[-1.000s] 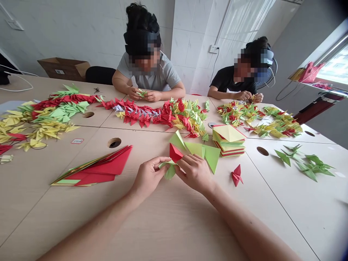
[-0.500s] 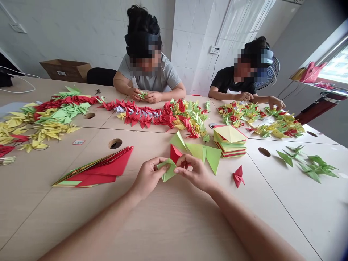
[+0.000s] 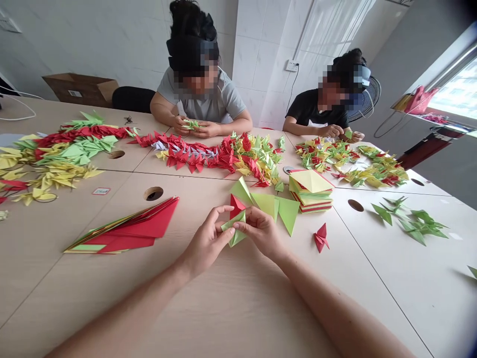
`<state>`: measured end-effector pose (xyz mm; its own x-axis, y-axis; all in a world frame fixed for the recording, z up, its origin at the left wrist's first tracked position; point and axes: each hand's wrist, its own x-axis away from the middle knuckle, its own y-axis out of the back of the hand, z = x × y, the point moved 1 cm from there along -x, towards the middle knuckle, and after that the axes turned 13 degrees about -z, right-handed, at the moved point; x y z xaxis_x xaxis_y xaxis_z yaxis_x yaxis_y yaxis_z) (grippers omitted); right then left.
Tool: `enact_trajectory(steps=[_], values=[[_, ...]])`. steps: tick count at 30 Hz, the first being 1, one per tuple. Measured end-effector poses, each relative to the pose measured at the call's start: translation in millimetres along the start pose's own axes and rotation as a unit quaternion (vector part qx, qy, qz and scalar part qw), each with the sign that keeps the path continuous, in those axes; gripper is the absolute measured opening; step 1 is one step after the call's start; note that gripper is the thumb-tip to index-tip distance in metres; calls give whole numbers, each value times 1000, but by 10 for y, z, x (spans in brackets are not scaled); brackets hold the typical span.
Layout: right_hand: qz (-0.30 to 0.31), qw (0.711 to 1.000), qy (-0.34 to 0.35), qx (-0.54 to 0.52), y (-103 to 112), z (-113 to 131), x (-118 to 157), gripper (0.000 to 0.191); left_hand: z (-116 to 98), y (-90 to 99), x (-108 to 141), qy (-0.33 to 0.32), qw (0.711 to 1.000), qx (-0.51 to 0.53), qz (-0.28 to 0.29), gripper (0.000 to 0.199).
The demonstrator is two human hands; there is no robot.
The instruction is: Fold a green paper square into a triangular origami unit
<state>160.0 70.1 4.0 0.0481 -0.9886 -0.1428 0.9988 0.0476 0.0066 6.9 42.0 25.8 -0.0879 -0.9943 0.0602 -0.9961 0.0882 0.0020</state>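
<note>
A partly folded piece of green origami paper (image 3: 237,237) is pinched between my two hands, just above the table. My left hand (image 3: 207,241) grips its left side with the thumb in front and the index finger raised. My right hand (image 3: 263,231) closes on its right side with thumb and fingers. Right behind my hands lie a red folded paper (image 3: 236,205) and several green folded papers (image 3: 288,214). A red paper crane (image 3: 321,237) rests to the right of my right hand. Parts of the green paper are hidden by my fingers.
Folded sheets (image 3: 137,231) fan out at left. A stack of coloured papers (image 3: 310,199) stands right of centre. Strung paper cranes (image 3: 197,154) line the far side; green cranes (image 3: 421,223) lie at right. Two people (image 3: 201,99) sit opposite. The table has cable holes (image 3: 153,193).
My fingers have shifted on the green paper, which has turned and narrowed; my left index finger has lifted. The view moved slightly. The right-hand person's hand came back from the cranes, holding green paper.
</note>
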Motion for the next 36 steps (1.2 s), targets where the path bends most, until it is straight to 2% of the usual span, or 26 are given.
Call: enact_trajectory(steps=[4, 13, 25, 31, 36], values=[[-49, 998, 3, 37, 10, 25, 5, 28, 26, -19, 0, 17, 1000, -12, -3, 58], [-14, 997, -68, -46, 16, 60, -25, 24, 129, 2, -38, 10, 997, -75, -34, 65], [-33, 995, -78, -43, 4, 27, -5, 28, 55, -5, -21, 14, 996, -84, -29, 68], [-64, 993, -80, -58, 4, 34, -21, 29, 133, -44, -16, 37, 999, -2, -12, 64], [-76, 990, -82, -83, 22, 48, -37, 27, 161, -84, 7, 78, 996, 44, 7, 72]])
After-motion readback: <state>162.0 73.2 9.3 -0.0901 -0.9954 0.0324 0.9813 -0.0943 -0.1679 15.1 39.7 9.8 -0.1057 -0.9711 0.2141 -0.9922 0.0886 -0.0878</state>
